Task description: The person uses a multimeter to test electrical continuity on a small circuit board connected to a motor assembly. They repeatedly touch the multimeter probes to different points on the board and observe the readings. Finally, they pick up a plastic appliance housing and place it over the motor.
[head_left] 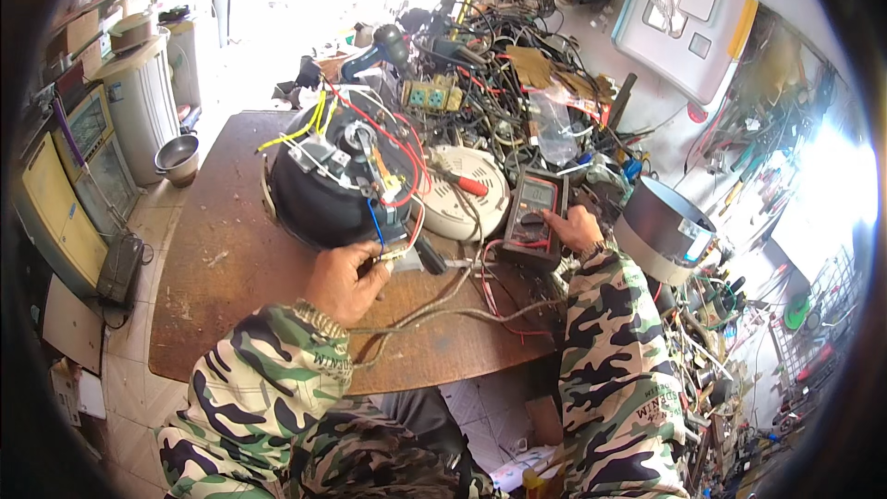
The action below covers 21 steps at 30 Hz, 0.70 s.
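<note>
My left hand is closed in a pinch on a small wire connector, where a blue wire and a pale wire come down. These wires lead from a black rounded appliance body, tilted on the table with its wired underside facing up. Red, yellow and white wires loop over it. At the right, a dark grey multimeter rests on the table's edge area. My right hand has its fingertips closed on the meter's dial. Red leads hang below the meter.
The brown wooden table carries a round cream vented cover with a red-handled screwdriver on it. A braided cord crosses the front. Cables and tools pile up behind. A metal cylinder stands right; a pot sits left.
</note>
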{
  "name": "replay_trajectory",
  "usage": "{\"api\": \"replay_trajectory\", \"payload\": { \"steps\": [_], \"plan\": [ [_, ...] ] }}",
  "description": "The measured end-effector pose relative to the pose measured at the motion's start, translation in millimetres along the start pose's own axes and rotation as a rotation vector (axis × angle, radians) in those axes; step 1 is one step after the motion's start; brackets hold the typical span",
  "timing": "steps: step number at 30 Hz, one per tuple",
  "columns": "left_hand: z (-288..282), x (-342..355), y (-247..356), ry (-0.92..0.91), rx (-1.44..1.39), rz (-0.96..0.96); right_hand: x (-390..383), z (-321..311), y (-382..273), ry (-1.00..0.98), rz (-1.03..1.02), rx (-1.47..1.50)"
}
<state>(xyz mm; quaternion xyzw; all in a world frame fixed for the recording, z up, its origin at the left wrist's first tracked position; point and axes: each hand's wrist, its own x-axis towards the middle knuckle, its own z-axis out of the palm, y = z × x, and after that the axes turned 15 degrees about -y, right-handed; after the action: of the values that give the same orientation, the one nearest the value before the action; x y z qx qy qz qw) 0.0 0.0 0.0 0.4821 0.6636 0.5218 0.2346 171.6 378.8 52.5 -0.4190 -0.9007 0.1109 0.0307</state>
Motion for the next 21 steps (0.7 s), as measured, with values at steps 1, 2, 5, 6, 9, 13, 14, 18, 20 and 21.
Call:
{"api": "replay_trajectory", "payload": {
  "steps": [1,2,5,6,9,13,14,18,20,21],
  "plan": [
    [9.9,8.7,-1.3,-0.051,-0.004,0.043,-9.6,-10.7,24.3,0.006,0.059,0.043],
    [17.0,13.0,0.2,-0.065,-0.02,0.047,-2.5,-6.2,52.1,0.083,0.044,0.101],
    [3.1,8.8,7.7,-0.105,-0.016,0.02,-3.1,3.1,41.7,0.056,0.026,0.168],
    [4.5,6.1,8.4,-0.102,-0.038,0.017,-6.3,5.2,37.6,0.059,0.032,0.16],
    [10.0,3.4,9.6,-0.082,-0.092,0.034,-8.6,9.2,38.8,0.105,-0.016,0.14],
    [14.4,8.1,12.7,-0.048,-0.115,0.069,-6.2,2.5,41.3,0.127,-0.031,0.12],
    [14.4,9.2,13.5,-0.049,-0.117,0.066,-5.6,2.9,40.4,0.134,-0.013,0.118],
    [15.3,9.0,13.4,-0.047,-0.072,0.065,-5.6,5.9,27.9,0.16,0.013,0.134],
    [16.2,9.5,12.2,-0.047,-0.08,0.075,-7.8,8.9,21.5,0.185,-0.031,0.149],
    [16.2,9.5,13.5,-0.048,-0.078,0.07,-7.2,9.1,20.3,0.178,-0.03,0.142]
  ]
}}
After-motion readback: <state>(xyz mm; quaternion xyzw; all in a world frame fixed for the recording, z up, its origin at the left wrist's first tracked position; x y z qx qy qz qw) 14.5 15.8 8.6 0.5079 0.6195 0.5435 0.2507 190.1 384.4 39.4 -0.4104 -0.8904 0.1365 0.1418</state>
